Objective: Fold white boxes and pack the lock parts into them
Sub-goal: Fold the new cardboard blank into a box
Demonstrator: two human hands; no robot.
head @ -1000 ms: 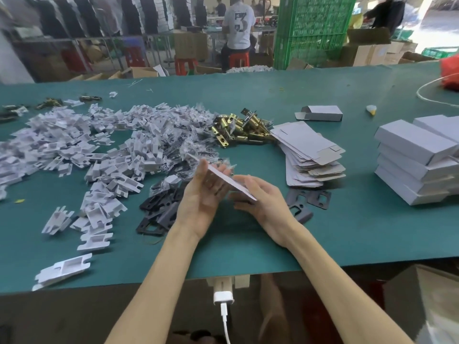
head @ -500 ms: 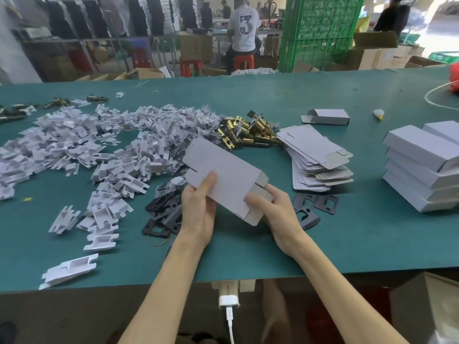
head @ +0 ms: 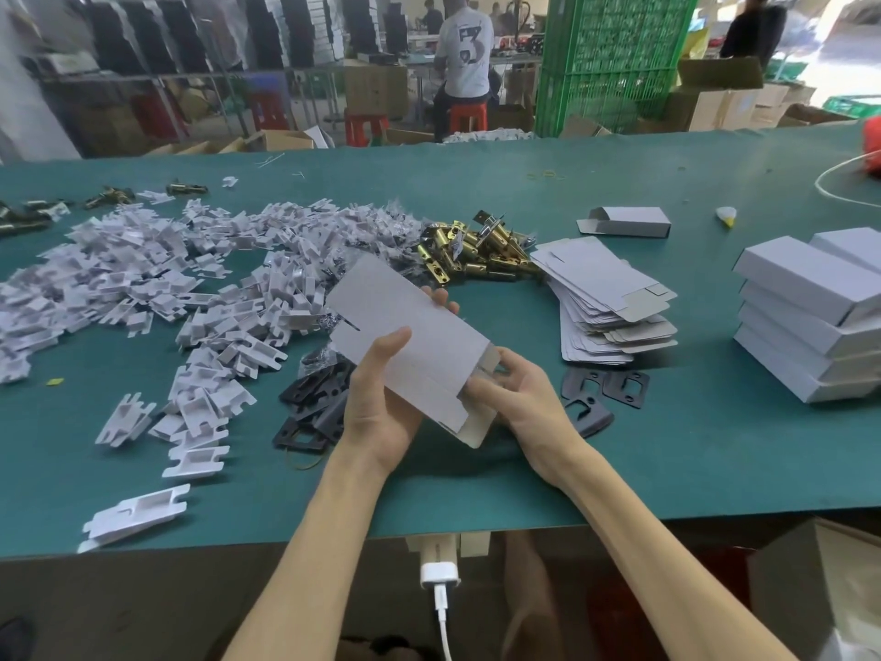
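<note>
step: squaring box (head: 410,345) | left hand (head: 381,403) grips its side | right hand (head: 519,398) pinches end flap | advice: crease fully before tucking

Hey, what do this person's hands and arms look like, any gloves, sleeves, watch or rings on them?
The left hand and right hand are bare: no gloves, rings, watch or wristband show. The left forearm and right forearm are uncovered down to the picture's lower edge, so no sleeve is in view.
</note>
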